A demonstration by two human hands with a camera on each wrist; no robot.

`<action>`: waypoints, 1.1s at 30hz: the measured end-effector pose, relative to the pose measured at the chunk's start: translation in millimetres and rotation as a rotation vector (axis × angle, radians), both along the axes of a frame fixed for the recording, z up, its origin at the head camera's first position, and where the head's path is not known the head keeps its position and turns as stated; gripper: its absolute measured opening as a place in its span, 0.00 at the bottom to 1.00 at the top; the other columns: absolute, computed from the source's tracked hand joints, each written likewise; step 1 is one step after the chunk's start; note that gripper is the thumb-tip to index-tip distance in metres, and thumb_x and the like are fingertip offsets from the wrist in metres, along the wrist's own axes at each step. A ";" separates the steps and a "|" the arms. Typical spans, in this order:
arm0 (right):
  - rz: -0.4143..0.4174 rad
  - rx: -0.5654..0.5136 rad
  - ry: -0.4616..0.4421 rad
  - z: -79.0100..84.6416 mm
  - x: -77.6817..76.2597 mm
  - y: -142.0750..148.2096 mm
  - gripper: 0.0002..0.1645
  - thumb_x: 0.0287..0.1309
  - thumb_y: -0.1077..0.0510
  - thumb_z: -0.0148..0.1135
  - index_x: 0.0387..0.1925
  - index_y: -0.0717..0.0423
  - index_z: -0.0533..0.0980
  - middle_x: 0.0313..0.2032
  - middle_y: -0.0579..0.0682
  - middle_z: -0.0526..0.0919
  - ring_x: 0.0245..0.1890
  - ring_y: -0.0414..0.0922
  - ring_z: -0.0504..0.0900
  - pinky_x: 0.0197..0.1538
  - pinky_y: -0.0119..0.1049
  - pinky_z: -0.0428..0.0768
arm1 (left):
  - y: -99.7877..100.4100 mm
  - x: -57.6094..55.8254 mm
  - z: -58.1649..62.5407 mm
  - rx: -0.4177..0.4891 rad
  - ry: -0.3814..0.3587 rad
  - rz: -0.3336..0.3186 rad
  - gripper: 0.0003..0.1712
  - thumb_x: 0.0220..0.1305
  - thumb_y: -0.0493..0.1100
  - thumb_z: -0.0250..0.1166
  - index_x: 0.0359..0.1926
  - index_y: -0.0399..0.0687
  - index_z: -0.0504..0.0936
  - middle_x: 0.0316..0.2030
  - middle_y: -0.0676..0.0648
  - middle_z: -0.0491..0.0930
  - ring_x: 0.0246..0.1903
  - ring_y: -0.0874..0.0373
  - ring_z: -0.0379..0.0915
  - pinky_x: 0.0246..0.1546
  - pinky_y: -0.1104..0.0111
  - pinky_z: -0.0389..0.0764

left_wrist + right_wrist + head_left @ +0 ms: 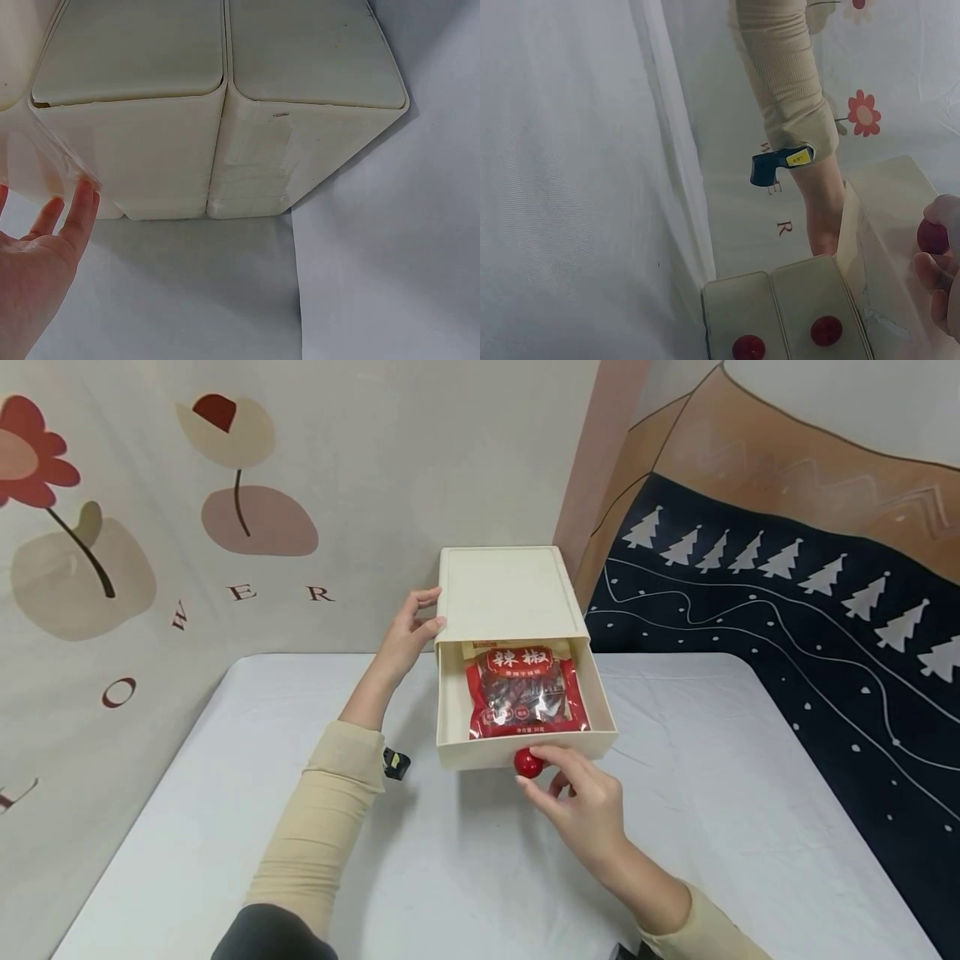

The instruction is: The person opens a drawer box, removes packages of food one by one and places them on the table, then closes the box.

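A cream drawer cabinet (510,589) has its top drawer (465,755) pulled out toward me. Inside the drawer lies a red bag of dried chili peppers (521,689), printed side up, its far end under the cabinet's top edge. My right hand (585,806) pinches the round red knob (528,763) on the drawer front between thumb and fingers. At the cabinet's left side, my left hand (408,639) rests its fingertips near the top edge. The left wrist view shows that same left hand (45,255) with fingers extended against the cream wall.
Below the pulled-out drawer, two closed drawers with red knobs (826,331) show in the right wrist view. The cabinet stands on a white-covered table (675,760), close to a wall cloth (360,485) with printed flowers. A dark cloth with trees (750,610) hangs at the right.
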State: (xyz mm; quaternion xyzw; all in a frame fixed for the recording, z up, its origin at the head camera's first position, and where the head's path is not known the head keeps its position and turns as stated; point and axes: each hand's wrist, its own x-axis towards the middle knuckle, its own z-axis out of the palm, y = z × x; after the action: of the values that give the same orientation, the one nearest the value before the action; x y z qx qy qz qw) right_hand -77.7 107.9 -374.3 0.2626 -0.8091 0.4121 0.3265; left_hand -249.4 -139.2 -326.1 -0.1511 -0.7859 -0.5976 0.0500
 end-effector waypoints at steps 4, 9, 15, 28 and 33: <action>0.002 -0.002 0.004 -0.2 2.2 0.2 0.19 0.48 0.48 0.65 0.40 0.55 0.77 0.31 0.46 0.81 0.17 0.34 0.72 0.21 0.21 0.70 | -3.6 -11.2 -12.4 -0.005 0.003 0.012 0.32 0.55 0.54 0.55 0.62 0.60 0.62 0.59 0.48 0.60 0.48 0.50 0.67 0.47 0.53 0.69; 0.005 -0.003 0.021 -1.5 4.4 0.4 0.19 0.50 0.46 0.62 0.38 0.55 0.78 0.31 0.45 0.81 0.17 0.33 0.71 0.21 0.20 0.69 | -3.3 -11.7 -14.5 -0.019 0.012 0.029 0.31 0.55 0.57 0.55 0.61 0.64 0.63 0.58 0.50 0.61 0.46 0.52 0.67 0.46 0.54 0.70; 0.016 0.002 -0.011 -1.9 7.7 0.9 0.19 0.48 0.48 0.65 0.39 0.55 0.77 0.32 0.47 0.81 0.17 0.33 0.72 0.21 0.20 0.69 | -3.0 -12.1 -14.5 -0.022 0.010 0.030 0.31 0.55 0.57 0.55 0.61 0.63 0.62 0.58 0.50 0.60 0.47 0.52 0.67 0.46 0.54 0.70; 0.028 0.010 -0.019 -2.3 11.6 1.4 0.18 0.47 0.49 0.66 0.38 0.55 0.77 0.31 0.46 0.81 0.16 0.33 0.71 0.21 0.20 0.69 | -3.9 -15.3 -15.9 -0.014 -0.005 0.022 0.32 0.55 0.57 0.56 0.62 0.63 0.62 0.59 0.51 0.60 0.49 0.52 0.67 0.47 0.55 0.70; 0.026 0.011 -0.009 -1.6 11.6 0.8 0.18 0.47 0.49 0.66 0.38 0.55 0.78 0.31 0.46 0.81 0.16 0.32 0.71 0.21 0.19 0.69 | -3.6 -18.2 -15.7 0.003 0.009 0.015 0.31 0.55 0.55 0.56 0.61 0.62 0.63 0.58 0.51 0.61 0.47 0.52 0.67 0.46 0.55 0.70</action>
State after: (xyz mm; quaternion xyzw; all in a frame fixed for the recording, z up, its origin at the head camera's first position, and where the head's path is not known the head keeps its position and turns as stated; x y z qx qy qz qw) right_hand -66.1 108.7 -375.9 0.2730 -0.8092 0.4131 0.3163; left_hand -267.6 -142.8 -341.8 -0.1478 -0.7859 -0.5977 0.0582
